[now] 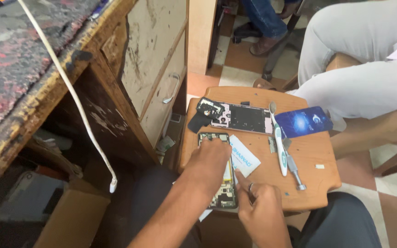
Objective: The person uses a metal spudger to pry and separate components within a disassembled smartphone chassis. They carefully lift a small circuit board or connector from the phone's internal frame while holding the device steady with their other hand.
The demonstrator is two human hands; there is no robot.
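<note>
My left hand (210, 161) rests palm-down on an opened phone body (220, 195) with bare circuit parts, lying at the left front of a small wooden stool top (318, 181). Just right of it, my right hand (260, 209), with a ring on one finger, points its forefinger at the phone's right edge beside a white-and-blue packet (243, 157). Whether it holds a tool is hidden. A second opened phone frame (241, 118) lies further back.
A white toothbrush (279, 148), a metal screwdriver (294, 171) and a blue phone back cover (309, 121) lie on the right half of the stool. A worn wooden desk (37, 73) with a hanging white cable (86, 124) stands left. Another person's legs (364, 59) sit behind.
</note>
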